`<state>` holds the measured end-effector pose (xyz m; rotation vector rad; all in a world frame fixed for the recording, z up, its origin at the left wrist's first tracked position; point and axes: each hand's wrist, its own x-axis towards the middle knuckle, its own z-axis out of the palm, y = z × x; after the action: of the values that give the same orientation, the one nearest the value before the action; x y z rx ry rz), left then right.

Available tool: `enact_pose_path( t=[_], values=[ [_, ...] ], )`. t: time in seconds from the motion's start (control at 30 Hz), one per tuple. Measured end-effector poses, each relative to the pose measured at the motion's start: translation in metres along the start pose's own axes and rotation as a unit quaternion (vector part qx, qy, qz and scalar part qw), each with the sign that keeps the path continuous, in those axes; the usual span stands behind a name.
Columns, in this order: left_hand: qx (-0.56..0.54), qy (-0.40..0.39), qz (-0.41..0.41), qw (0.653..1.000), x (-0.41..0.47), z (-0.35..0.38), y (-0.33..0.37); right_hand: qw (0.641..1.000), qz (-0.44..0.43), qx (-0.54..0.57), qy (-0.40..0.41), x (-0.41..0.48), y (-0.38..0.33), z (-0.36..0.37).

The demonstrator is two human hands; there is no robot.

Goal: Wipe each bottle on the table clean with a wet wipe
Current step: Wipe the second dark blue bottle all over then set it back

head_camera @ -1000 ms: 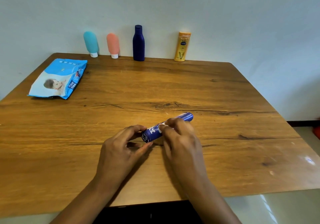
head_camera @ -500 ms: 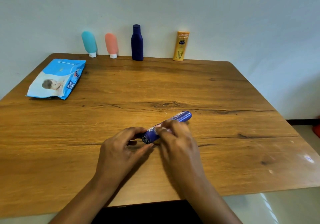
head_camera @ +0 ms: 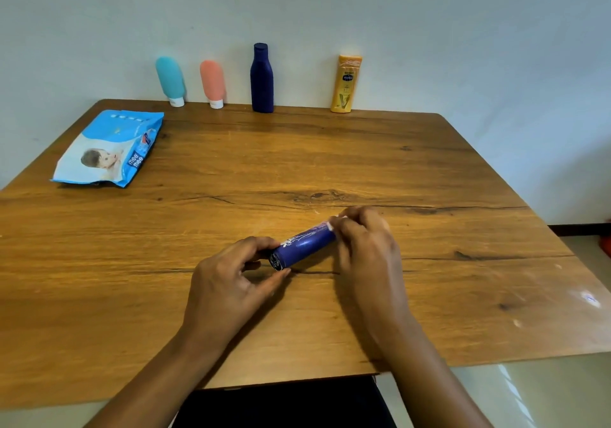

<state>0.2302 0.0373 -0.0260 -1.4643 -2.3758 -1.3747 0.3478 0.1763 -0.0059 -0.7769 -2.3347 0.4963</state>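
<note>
A slim blue bottle (head_camera: 305,246) lies on its side near the middle of the wooden table (head_camera: 463,169). My left hand (head_camera: 228,282) pinches its near end between thumb and fingers. My right hand (head_camera: 367,249) covers its far end, closed over a small piece of white wipe (head_camera: 330,226) pressed against the bottle. Along the far edge by the wall stand a teal tube (head_camera: 170,80), a pink tube (head_camera: 212,83), a dark blue bottle (head_camera: 262,78) and a yellow bottle (head_camera: 346,84).
A blue pack of wet wipes (head_camera: 109,150) lies flat at the far left of the table. The wall runs right behind the row of bottles. Pale floor shows past the table's right and near edges.
My right hand has slid along the blue bottle from its near part toward its far end. More of the bottle's middle now shows. The left hand has stayed at the near end.
</note>
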Motion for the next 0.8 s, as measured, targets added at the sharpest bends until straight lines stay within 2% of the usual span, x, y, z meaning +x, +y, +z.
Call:
enact_pose_path(
  t=[0.1, 0.17, 0.3, 0.37, 0.57, 0.6, 0.7, 0.8],
  values=[
    [-0.001, 0.004, -0.015, 1.000, 0.001, -0.001, 0.000, 0.997, -0.068, -0.011, -0.034, -0.016, -0.019, 0.004],
    [-0.006, 0.004, -0.022, 1.000, 0.001, -0.001, 0.000, 0.996, -0.074, 0.002, -0.047, -0.018, -0.017, 0.001],
    [-0.027, 0.015, -0.022, 0.999, 0.000, 0.000, 0.000, 0.995, 0.055, 0.082, 0.004, 0.012, 0.019, -0.006],
    [-0.028, 0.021, -0.029, 0.999, 0.001, 0.001, 0.000, 0.994, 0.069, 0.080, 0.005, 0.020, 0.026, -0.008],
    [-0.026, 0.020, -0.047, 0.998, 0.002, 0.001, 0.000, 0.996, -0.081, 0.017, -0.043, -0.007, -0.008, 0.004],
    [-0.029, 0.020, -0.048, 0.998, 0.002, 0.001, 0.000, 0.996, -0.070, 0.028, -0.040, -0.004, -0.003, 0.003],
    [-0.037, 0.024, -0.054, 0.998, 0.001, 0.002, -0.002, 0.994, 0.053, 0.094, -0.009, 0.022, 0.023, -0.005],
    [-0.035, 0.025, -0.056, 0.998, 0.002, 0.002, -0.001, 0.996, 0.059, 0.069, -0.024, 0.030, 0.027, -0.009]
  ],
)
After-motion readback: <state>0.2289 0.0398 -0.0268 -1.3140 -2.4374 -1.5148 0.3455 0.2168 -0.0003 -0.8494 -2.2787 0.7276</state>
